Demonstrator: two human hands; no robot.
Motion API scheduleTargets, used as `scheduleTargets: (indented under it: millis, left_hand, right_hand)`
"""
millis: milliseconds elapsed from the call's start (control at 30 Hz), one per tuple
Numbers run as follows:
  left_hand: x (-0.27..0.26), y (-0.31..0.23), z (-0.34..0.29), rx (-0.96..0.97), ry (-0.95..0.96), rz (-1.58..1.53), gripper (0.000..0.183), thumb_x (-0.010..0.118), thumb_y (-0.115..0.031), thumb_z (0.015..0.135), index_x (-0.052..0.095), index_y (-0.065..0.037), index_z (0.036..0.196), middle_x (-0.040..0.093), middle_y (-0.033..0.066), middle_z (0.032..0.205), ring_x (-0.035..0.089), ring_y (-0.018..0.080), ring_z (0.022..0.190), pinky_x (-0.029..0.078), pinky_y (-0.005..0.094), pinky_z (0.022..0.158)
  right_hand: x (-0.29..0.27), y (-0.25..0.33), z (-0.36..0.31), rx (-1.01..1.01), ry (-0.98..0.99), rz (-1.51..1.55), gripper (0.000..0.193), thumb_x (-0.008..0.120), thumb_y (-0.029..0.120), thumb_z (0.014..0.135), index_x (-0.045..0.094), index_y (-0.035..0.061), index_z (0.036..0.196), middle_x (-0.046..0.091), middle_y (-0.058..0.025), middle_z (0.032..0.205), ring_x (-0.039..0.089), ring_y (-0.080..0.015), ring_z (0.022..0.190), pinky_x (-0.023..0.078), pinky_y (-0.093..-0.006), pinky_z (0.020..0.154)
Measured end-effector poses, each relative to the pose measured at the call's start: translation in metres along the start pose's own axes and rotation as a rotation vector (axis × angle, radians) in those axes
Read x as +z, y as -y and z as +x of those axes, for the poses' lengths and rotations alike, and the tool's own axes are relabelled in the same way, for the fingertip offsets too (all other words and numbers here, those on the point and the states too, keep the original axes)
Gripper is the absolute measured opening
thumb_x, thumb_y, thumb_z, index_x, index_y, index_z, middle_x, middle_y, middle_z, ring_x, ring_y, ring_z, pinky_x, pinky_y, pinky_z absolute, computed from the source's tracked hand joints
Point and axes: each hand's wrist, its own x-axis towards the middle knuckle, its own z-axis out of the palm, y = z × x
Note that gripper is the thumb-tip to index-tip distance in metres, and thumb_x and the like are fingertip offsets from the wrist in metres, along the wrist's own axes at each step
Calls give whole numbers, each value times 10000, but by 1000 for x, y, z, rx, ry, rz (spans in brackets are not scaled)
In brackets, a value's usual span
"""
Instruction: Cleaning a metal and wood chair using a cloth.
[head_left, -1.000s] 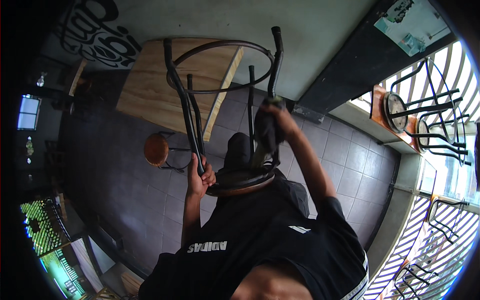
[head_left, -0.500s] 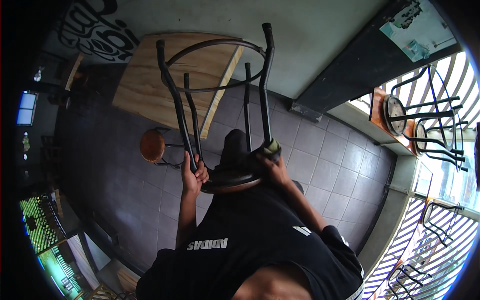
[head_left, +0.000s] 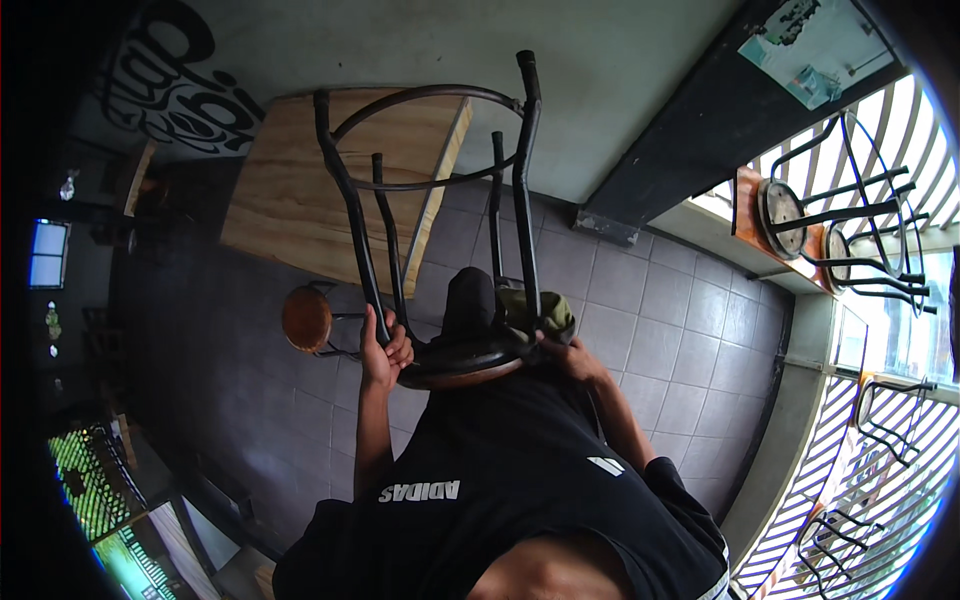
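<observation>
1. Head view: an upturned stool (head_left: 450,300) sits mid-frame, legs pointing up, seat against the person's chest.
2. Left hand (head_left: 385,350) clenches a leg; right hand (head_left: 562,350) grips the seat rim beside a green cloth (head_left: 535,312).
3. Likely rigid, fairly heavy steel; best gripped low.
4. Wooden table (head_left: 300,200) lies upper left.

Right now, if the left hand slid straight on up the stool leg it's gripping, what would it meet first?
Going up that leg, the left hand would likely first meet the round footrest ring joining the upturned stool's legs. Nothing else shows along the leg before it, though depth is unclear.
</observation>
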Motion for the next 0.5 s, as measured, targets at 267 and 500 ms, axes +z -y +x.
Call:
scheduleTargets:
  millis: [267,500]
  left_hand:
    - [-1,-6,5,20,5,4,455,325,-587,924,374,-153,797,195,-53,459,180,67,345,192,227,354]
    - [-10,-7,9,-15,-57,-54,432,364,-594,911,389,-177,800,196,-71,450,157,49,331,164,210,340]
  right_hand:
    - [-27,1,35,-267,237,-293,452,772,148,721,557,17,1096,616,-8,981,541,-115,911,448,-274,830]
    - [-5,-16,56,-241,1,141,355,737,222,781,578,39,1041,594,19,934,533,-106,880,445,-277,794]
